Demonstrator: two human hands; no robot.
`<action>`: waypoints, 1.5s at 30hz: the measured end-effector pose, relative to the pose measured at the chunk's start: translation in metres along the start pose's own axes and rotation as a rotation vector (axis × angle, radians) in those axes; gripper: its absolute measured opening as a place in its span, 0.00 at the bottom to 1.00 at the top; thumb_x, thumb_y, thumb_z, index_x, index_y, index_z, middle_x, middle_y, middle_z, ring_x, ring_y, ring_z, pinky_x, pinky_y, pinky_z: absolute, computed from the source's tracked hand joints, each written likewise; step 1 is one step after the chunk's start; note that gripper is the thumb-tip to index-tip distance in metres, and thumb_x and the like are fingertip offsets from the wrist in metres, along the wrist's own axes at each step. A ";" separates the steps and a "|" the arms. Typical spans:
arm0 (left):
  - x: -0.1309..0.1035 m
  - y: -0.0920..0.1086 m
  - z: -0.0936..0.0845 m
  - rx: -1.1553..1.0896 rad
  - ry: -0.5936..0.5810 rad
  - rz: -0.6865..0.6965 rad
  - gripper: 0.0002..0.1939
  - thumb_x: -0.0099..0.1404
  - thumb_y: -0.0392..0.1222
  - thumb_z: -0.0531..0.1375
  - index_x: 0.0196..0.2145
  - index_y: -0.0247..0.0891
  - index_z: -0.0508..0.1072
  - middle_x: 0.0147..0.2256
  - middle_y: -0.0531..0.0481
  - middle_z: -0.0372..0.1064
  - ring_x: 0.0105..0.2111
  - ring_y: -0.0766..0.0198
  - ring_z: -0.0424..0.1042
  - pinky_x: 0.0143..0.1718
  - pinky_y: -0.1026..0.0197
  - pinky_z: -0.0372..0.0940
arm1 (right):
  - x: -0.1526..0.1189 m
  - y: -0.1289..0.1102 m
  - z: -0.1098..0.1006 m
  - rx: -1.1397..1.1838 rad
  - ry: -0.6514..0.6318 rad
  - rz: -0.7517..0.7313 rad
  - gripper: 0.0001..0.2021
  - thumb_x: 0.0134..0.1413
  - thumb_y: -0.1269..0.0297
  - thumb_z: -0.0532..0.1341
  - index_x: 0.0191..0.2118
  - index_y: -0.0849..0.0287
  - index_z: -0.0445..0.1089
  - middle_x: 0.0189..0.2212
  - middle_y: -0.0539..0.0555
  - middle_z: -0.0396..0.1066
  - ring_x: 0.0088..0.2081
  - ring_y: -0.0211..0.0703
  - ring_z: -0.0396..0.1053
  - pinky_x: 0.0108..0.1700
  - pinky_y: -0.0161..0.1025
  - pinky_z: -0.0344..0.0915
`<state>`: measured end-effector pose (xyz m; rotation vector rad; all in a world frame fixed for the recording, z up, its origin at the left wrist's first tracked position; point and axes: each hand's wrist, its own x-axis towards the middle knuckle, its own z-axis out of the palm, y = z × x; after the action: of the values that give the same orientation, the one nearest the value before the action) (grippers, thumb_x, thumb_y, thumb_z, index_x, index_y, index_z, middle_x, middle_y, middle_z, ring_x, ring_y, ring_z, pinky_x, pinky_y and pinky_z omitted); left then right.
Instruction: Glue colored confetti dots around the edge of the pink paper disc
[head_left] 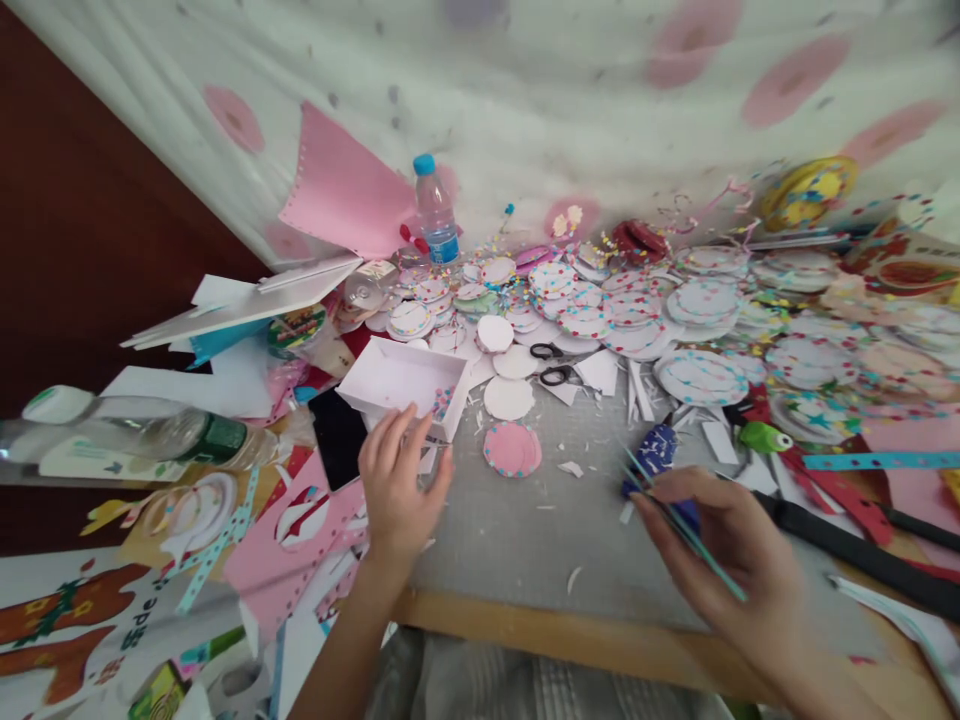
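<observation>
My left hand [403,480] is at the front edge of a small white paper box [390,372], fingers stretched and thumb apart. Small pink and blue dots [444,402] lie in the box's right end. My right hand [731,560] pinches a pair of thin teal tweezers [705,556], their tips pointing up and left. Between the hands lies a pink paper disc [512,449] with blue dots round its edge. Plain white discs [508,397] sit just behind it. Beyond the tweezers is a dark blue patterned object [657,448], partly covered by my right hand.
Black-handled scissors [556,365] lie behind the discs. Stacks of dotted paper discs [701,300] line the back, beside an upright water bottle [436,212]. A black phone [337,438] and a lying plastic bottle [187,432] are at left. Paper scraps dot the grey mat [517,550].
</observation>
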<state>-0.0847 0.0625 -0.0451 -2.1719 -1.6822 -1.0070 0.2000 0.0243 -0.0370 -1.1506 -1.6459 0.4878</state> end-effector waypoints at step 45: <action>-0.028 -0.010 0.026 -0.174 0.088 0.029 0.19 0.60 0.27 0.62 0.49 0.34 0.71 0.41 0.43 0.71 0.48 0.54 0.69 0.55 0.40 0.62 | 0.151 -0.001 0.151 -0.197 -0.593 -0.217 0.05 0.49 0.73 0.65 0.30 0.58 0.68 0.27 0.52 0.72 0.35 0.46 0.70 0.41 0.41 0.53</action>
<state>-0.0868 0.0588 -0.0844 -2.2138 -1.5729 -1.2636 0.0620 0.1863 -0.0192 -1.0019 -2.3467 0.5698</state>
